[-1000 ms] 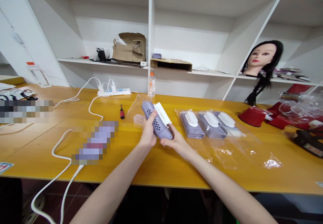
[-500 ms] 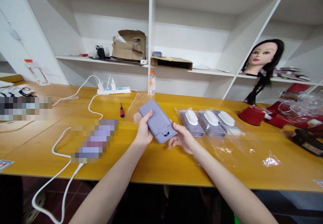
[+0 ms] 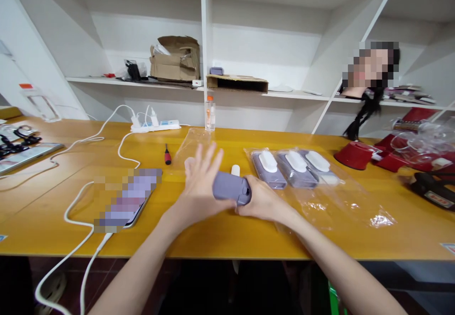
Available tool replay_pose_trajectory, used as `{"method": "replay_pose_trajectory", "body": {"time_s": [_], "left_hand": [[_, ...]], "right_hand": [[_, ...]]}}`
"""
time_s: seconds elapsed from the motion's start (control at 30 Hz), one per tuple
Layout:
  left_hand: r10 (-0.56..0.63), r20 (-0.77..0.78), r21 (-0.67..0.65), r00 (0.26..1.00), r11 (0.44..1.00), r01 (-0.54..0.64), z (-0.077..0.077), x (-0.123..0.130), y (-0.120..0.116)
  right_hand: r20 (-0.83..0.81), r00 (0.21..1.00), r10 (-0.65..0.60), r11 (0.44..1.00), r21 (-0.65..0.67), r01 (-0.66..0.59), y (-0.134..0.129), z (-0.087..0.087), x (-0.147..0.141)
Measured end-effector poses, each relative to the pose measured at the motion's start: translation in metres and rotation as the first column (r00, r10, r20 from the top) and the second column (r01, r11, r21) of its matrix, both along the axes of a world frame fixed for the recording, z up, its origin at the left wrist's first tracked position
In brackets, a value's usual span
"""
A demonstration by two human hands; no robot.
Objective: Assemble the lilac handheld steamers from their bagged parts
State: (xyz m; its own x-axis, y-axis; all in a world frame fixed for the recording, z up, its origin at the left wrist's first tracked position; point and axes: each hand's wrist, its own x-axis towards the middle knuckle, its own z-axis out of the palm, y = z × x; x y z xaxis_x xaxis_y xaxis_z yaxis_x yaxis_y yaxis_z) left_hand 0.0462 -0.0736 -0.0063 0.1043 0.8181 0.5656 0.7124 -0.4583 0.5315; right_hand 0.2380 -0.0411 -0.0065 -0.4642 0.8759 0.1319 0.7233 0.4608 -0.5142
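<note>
A lavender plastic brush device [image 3: 227, 187] lies sideways in front of me, just above the table, with a small white piece [image 3: 235, 169] showing behind it. My right hand [image 3: 261, 200] grips its right end. My left hand [image 3: 201, 187] is beside its left end, palm turned to it, fingers spread, lower edge close to or touching it. To the right, several similar lavender devices [image 3: 268, 170] with white tops lie in clear plastic bags on the yellow table [image 3: 64, 220].
A small screwdriver [image 3: 167, 155] and a clear plastic sheet [image 3: 194, 144] lie behind my hands. To the left are a pixelated object [image 3: 126, 196] and white cables. A power strip [image 3: 155, 126] and bottle [image 3: 210, 114] stand behind. Red objects [image 3: 354, 157] sit at right, below white shelves [image 3: 234, 92].
The device has turned from an upright slant to lying sideways and looks shorter. My left hand has opened its fingers away from it, and my right hand holds its end.
</note>
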Motion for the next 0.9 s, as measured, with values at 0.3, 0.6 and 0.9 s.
{"method": "replay_pose_trajectory", "body": {"time_s": [0.3, 0.6, 0.9], "left_hand": [[-0.154, -0.533, -0.142, 0.832, 0.986, 0.092, -0.007, 0.015, -0.007], [-0.274, -0.493, -0.242, 0.826, 0.955, 0.172, 0.001, 0.024, 0.004], [-0.504, -0.13, -0.558, 0.854, 0.749, 0.357, 0.025, 0.012, 0.031]], "right_hand": [[0.005, 0.984, 0.177, 0.984, -0.034, -0.177, -0.007, -0.004, 0.011], [-0.069, 0.969, 0.238, 0.97, -0.026, -0.24, -0.002, -0.002, 0.01], [-0.24, 0.932, 0.272, 0.906, -0.264, -0.332, 0.014, 0.006, 0.014]]}}
